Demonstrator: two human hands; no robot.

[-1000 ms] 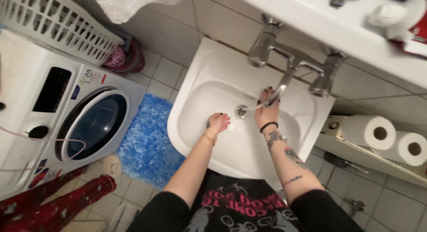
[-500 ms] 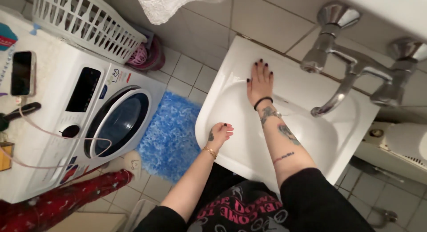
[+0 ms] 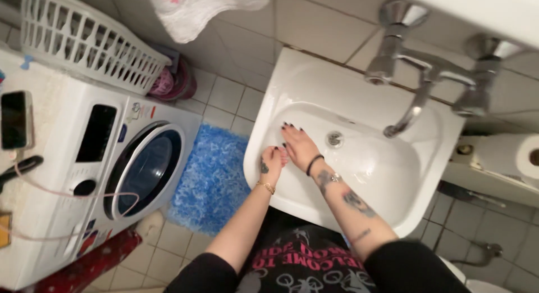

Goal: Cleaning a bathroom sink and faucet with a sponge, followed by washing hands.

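Now both hands meet inside the white sink: right hand lies flat, fingers spread, holding nothing; left hand, at its 8 o'clock, is loosely curled and empty, probably for rubbing together.

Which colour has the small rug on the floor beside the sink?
The rug is blue, shaggy, with lighter flecks; the head view shows it, between washing machine and sink.

Black sleeves are pushed up above both elbows. The left hand wears a gold bracelet. The right hand has dark nails, a black wristband, and forearm tattoos.
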